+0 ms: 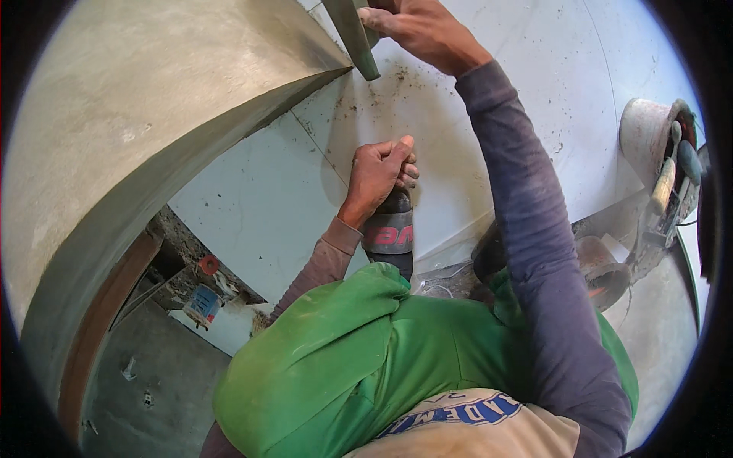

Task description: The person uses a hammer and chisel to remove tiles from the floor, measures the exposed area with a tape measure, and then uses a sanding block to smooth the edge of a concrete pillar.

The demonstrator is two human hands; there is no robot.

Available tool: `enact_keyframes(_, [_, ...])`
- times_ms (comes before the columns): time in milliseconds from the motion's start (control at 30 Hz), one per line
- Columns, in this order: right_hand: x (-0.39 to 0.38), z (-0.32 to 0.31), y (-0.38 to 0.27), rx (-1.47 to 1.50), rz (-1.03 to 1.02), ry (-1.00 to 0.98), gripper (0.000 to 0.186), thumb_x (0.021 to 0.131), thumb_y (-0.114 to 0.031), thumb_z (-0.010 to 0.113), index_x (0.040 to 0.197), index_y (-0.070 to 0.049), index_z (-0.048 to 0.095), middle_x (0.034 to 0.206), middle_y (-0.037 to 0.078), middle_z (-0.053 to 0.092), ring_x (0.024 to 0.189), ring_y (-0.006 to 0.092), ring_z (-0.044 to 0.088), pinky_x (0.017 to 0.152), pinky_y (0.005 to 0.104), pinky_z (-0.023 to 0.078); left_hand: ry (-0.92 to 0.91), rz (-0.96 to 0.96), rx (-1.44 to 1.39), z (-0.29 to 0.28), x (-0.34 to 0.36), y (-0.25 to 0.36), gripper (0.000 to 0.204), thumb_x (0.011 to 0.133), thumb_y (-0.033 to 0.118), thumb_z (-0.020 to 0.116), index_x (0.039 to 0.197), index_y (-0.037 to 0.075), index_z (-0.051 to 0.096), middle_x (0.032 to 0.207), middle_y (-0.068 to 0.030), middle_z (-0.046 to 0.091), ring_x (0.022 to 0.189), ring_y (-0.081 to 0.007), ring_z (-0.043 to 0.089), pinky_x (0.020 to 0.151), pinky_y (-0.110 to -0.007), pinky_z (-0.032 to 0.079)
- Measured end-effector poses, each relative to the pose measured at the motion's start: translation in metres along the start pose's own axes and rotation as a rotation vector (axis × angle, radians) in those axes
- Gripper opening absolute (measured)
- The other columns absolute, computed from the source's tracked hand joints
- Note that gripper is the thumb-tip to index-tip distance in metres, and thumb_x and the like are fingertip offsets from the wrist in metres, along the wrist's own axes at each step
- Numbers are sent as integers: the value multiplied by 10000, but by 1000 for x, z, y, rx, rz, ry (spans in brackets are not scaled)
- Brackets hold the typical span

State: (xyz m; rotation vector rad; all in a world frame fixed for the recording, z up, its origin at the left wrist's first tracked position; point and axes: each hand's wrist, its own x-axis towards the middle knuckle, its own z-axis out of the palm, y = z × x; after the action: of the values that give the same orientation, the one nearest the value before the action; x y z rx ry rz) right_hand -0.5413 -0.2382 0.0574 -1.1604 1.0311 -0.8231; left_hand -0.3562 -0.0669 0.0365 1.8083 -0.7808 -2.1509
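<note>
At the upper edge, my right hand (427,29) is closed on a long, flat grey-green strip (351,34). One end of the strip points down toward the pale tiles, close to the foot of the wall; its upper part runs out of view. My left hand (383,174) is closer to me, its fingers curled and the thumb pressed against them. Anything inside that fist is hidden. Just below it is my dark footwear (388,237), with a grey band marked in pink. Large pale tiles (527,145) with dirt specks and dark joints lie under both hands.
A curved plastered wall (153,99) rises at the left. On the right stands a dirty white bucket (643,137) holding handled tools, with another small container (607,282) nearer me. A blue-and-white container (202,305) and a red roll (208,264) lie at the lower left.
</note>
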Motion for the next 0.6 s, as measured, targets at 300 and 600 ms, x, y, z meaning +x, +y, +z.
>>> enact_keyframes(300, [15, 5, 11, -111, -58, -50, 202, 996, -149, 596, 983, 48, 640, 847, 65, 612, 804, 148, 534, 729, 344, 486, -34, 3, -34, -5, 2, -3, 463, 1037, 420, 675, 905, -23, 706, 755, -71, 718, 615, -92, 655, 563, -217, 517])
enact_keyframes(600, [42, 21, 13, -453, -136, 90, 189, 966, -111, 585, 932, 71, 620, 780, 95, 598, 750, 187, 531, 690, 391, 474, -33, 8, -69, -3, 0, 0, 456, 1042, 375, 682, 848, -38, 683, 708, -72, 682, 566, -96, 619, 521, -228, 506])
